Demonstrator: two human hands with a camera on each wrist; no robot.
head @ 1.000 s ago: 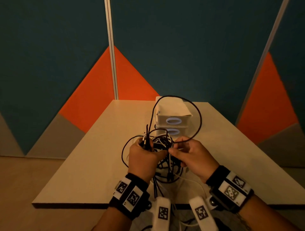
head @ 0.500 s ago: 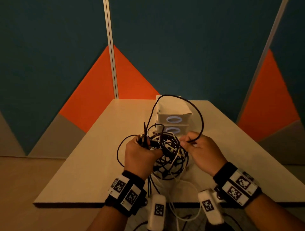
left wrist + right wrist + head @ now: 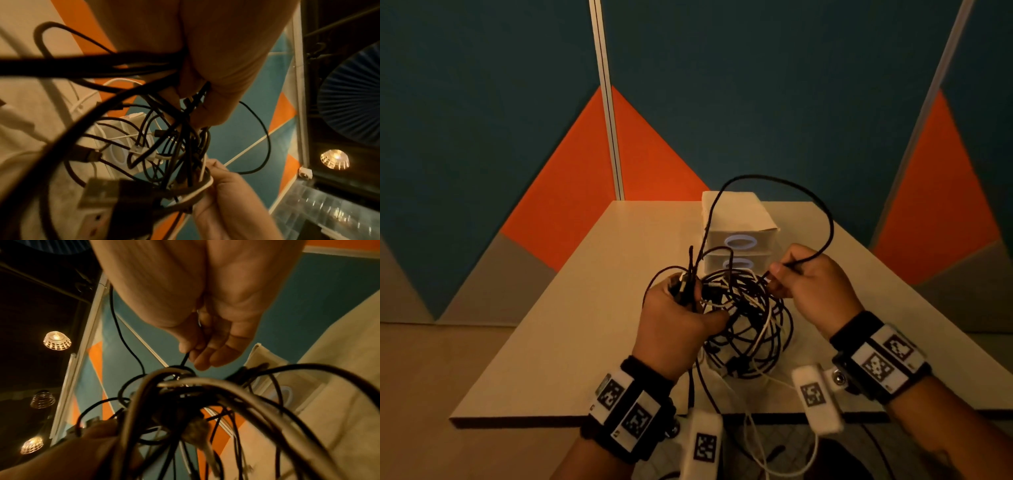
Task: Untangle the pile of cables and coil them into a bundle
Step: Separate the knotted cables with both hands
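Observation:
A tangled ball of black and white cables (image 3: 748,322) hangs between both hands, above the near part of the table. My left hand (image 3: 681,308) grips a bunch of cable strands and plugs at the ball's left side; in the left wrist view its fingers (image 3: 205,100) curl round the strands. My right hand (image 3: 811,281) pinches one black cable (image 3: 825,219) that arcs up in a big loop over the white box. In the right wrist view, thumb and fingers (image 3: 191,350) squeeze that strand. A white cable (image 3: 763,421) trails down past the table's front edge.
A beige table (image 3: 592,308) runs away from me. Two stacked white boxes (image 3: 739,236) with ring marks stand behind the cables at mid-table. Teal and orange wall panels (image 3: 571,164) close off the back and sides. Floor lies to the left.
My right hand has drawn rightward and up, away from the left, pulling the black strand so its loop stands wider. The cable ball has spread open between the hands.

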